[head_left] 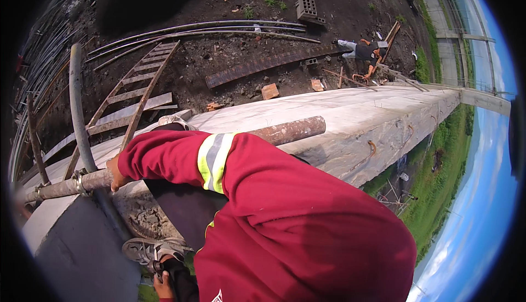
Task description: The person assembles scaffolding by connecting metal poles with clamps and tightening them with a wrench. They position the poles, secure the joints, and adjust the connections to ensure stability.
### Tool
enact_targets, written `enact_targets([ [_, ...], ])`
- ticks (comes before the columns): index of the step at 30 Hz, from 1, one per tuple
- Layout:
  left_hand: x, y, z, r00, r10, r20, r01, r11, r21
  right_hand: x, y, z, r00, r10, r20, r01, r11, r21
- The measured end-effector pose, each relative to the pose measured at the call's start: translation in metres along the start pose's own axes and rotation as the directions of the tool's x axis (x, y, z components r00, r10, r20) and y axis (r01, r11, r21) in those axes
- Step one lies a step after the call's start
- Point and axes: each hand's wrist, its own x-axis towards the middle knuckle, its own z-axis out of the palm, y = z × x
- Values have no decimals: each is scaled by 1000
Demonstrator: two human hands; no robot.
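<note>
My right arm, in a red sleeve with a reflective band, reaches left across the view. My right hand (115, 174) is wrapped around a rusty steel scaffold pipe (296, 130), which runs on under the sleeve. Beside the hand, a coupler (81, 183) joins this pipe to a grey upright tube (80, 105). At the lower edge, my left hand (163, 286) is closed on a small dark metal piece (156, 268), next to my shoe (155, 248). The piece's exact kind cannot be made out. The left forearm is out of frame.
A long concrete beam (350, 113) crosses beneath me, with bent rebar hooks (372, 148) on its side. On the ground far below lie a ladder (134, 85), long pipes (208, 28) and a hollow block (307, 9). A person (364, 51) is down beside the beam's far end.
</note>
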Motion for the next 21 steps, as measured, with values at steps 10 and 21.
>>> enact_targets([
  [10,-5,13,-3,994,-97,49,96,995,10,2,-2,0,1000,4,0,-4,1000,4],
  [21,-2,30,-6,964,-188,186,197,980,-29,3,5,0,1000,-26,-8,26,993,113],
])
